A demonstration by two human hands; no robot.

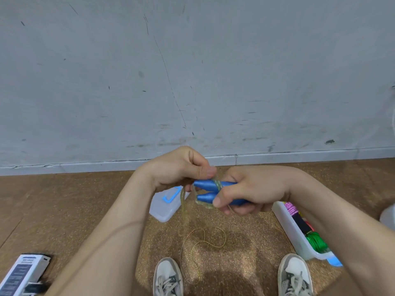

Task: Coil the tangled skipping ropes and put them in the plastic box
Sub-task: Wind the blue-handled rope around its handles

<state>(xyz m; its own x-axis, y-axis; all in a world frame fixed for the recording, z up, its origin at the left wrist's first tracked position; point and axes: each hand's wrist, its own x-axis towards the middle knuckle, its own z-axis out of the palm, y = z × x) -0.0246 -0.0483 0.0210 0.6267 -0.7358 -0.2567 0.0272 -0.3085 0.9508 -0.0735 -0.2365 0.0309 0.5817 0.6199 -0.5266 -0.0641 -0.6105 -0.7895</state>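
My right hand (252,193) grips two blue skipping-rope handles (206,190) held side by side, tips pointing left. A thin yellow-green rope (203,238) is looped around the handles and hangs down to the floor in loose curves. My left hand (179,167) pinches that rope just above the handle tips. The clear plastic box (290,227) lies on the floor at the right, partly hidden by my right forearm, with coiled pink, black, red and green ropes (314,241) inside.
The box's clear lid (164,207) with a blue clip lies on the brown floor left of centre. A white printed carton (20,274) sits at the lower left. My two grey shoes (168,278) stand at the bottom. A grey wall rises behind.
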